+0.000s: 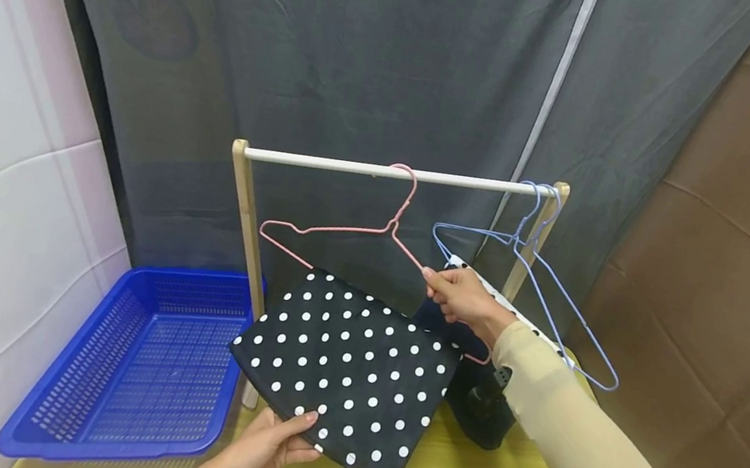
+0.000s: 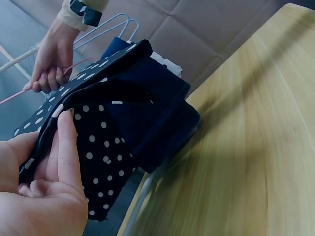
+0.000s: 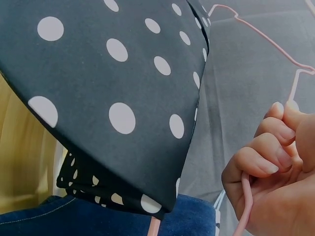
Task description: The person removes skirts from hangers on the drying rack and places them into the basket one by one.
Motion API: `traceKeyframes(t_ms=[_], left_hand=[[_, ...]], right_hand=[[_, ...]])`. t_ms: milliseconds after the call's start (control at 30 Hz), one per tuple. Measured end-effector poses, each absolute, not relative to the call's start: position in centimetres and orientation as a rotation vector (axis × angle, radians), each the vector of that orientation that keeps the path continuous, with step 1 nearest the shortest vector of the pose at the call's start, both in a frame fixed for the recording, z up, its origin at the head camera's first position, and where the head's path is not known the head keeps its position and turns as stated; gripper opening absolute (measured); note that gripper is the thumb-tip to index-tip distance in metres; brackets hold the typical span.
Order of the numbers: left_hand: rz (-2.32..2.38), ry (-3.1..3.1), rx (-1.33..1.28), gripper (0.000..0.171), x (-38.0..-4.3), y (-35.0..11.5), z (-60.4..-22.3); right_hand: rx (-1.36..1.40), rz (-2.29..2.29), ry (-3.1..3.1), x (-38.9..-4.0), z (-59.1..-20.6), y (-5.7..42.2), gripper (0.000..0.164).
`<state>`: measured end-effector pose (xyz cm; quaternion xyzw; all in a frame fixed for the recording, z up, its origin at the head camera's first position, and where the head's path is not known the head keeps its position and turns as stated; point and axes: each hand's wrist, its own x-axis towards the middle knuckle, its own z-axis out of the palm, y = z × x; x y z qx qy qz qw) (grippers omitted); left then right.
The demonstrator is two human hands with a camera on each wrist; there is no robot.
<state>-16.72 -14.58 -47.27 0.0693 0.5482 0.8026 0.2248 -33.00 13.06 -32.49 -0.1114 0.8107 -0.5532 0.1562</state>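
A black cloth with white polka dots point(image 1: 348, 367), folded over, hangs from a pink hanger point(image 1: 339, 228) whose hook sits on the rack's white rail. My left hand point(image 1: 263, 444) holds the cloth's lower edge, thumb in front and fingers behind; the left wrist view shows the cloth's layers parted above the fingers point(image 2: 67, 152). With curled fingers my right hand point(image 1: 463, 296) grips the hanger's right arm, close to the cloth's upper edge. In the right wrist view, the pink wire point(image 3: 246, 196) passes through the curled right hand point(image 3: 275, 162).
A blue plastic basket point(image 1: 118, 442) stands left of the wooden-legged rack point(image 1: 327, 165). Two blue hangers point(image 1: 558, 277) hang at the rail's right end. Dark blue denim point(image 2: 152, 108) hangs behind the dotted cloth. Below is a yellow wood-grain table point(image 2: 246, 147); grey curtain hangs behind.
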Motion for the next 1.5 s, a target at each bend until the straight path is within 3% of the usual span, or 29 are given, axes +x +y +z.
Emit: traceKeyframes(t_ms=[1000,1500], left_hand=[[2.286,1.336,0.456,0.023,-15.8,-16.1,-47.8],[2.260,1.353,0.425,0.023,-15.5,-16.9,-47.8]], right_hand=[[-0.305,-1.579,2.319,-33.1,-32.6,13.0,0.041],[-0.315,-1.599,2.292,-33.1,-32.6,13.0,0.041]])
